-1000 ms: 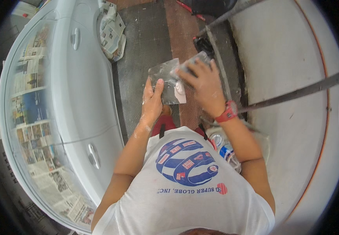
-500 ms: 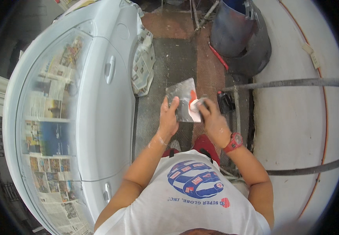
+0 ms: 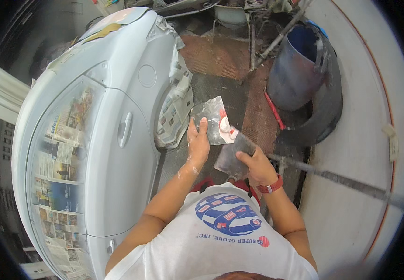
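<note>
My left hand (image 3: pixel 198 144) grips a thin, smeared grey mixing plate (image 3: pixel 209 112) by its left edge, thumb on top. A white dab of putty (image 3: pixel 224 125) sits near the plate's right side, with a streak of red paste (image 3: pixel 222 113) beside and above it. In my right hand (image 3: pixel 259 169) is a flat, dark rectangular spreader (image 3: pixel 233 156), pinched with the thumb across its face. The spreader's far corner meets the plate's lower right corner, where more white and red paste shows. My right fingers are hidden under the spreader.
On my left stands a pale grey car (image 3: pixel 111 186), its windows masked with newspaper (image 3: pixel 66 196). More newspaper (image 3: pixel 178 100) covers its wheel arch. Ahead to the right are a dark drum (image 3: pixel 295 70) and a red-handled tool (image 3: pixel 274 109). A metal bar (image 3: pixel 337 177) crosses at my right.
My right hand has drawn down from the white putty, and the spreader now shows its broad face. The plate stays in my left hand. The view has shifted, bringing more of the far floor in.
</note>
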`<state>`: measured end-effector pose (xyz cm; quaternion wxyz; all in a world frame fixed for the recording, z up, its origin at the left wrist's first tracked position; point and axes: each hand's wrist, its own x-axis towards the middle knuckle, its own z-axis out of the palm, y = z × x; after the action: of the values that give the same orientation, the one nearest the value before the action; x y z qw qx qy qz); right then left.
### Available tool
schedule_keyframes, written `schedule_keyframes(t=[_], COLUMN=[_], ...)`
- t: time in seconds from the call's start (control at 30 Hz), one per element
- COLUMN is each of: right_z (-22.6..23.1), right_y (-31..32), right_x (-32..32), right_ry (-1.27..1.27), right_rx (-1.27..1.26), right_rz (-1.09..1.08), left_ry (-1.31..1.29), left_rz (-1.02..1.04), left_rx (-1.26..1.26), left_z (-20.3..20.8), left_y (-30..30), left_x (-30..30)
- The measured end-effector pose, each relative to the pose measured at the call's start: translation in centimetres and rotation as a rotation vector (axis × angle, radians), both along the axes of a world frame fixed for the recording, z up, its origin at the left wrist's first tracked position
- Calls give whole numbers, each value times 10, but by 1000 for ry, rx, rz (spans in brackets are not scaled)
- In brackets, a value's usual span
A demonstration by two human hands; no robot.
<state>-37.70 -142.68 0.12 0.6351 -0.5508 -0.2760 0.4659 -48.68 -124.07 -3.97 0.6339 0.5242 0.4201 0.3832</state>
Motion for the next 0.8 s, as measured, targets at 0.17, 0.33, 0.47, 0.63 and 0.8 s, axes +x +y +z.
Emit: schedule_keyframes(t=[0.17, 0.33, 0.47, 0.63, 0.8], right_z=[-7, -16, -22, 37, 12], right_y=[22, 59, 116, 240, 345], right_x=[159, 220, 271, 281, 311], right_ry=[-172, 308, -396, -1551, -1588], right_rx=[-102, 95, -105, -92, -87], right_rz=[-42, 41, 22, -138, 183], left_ry=[-337, -311, -409, 49, 277], left_rz=[-337, -673, -459, -352, -30], left_rx=[-441, -610, -571, -72, 172], left_z=[35, 34, 26, 5, 13], left_y=[33, 61, 115, 193, 316], left_x=[66, 112, 158, 229, 281])
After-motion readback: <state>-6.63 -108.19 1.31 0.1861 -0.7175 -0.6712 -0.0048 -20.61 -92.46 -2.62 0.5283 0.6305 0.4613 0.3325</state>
